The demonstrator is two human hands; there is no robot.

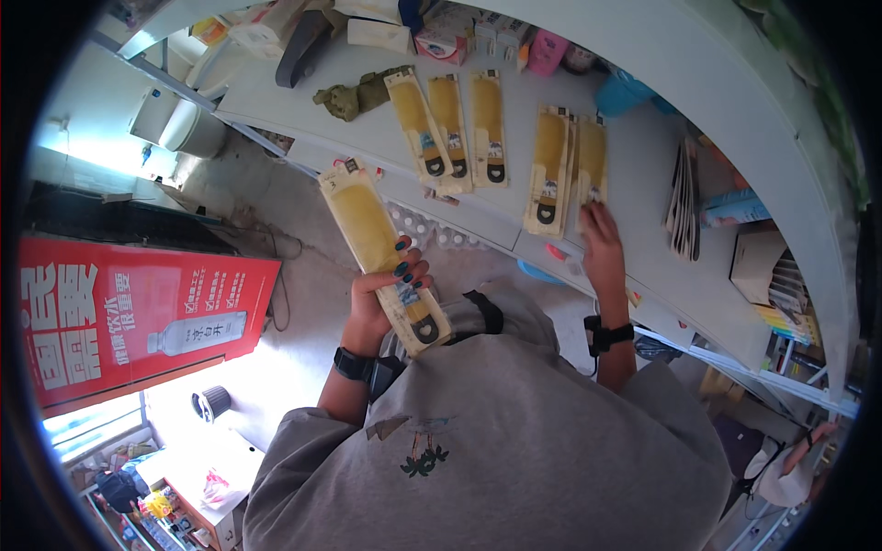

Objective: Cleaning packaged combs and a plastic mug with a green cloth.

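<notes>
My left hand (393, 282) holds a long flat package (355, 217) with yellow contents and a black tab bearing a heart, tilted in front of my chest. My right hand (601, 237) has its fingers on the lower end of a similar package (591, 148), on the white table (634, 206). Just left of it, more of these packages (549, 158) overlap. Farther left are three others: a tilted package (417, 120), a second package (446, 117) partly under it, and a third package (489, 127) beside them.
Crumpled green cloth (351, 96) lies near the back left of the table. Boxes (444, 34), a pink bottle (548, 52) and a blue container (620, 93) line the back. A stack of flat packs (682, 200) stands right. A red sign (145, 317) is at left.
</notes>
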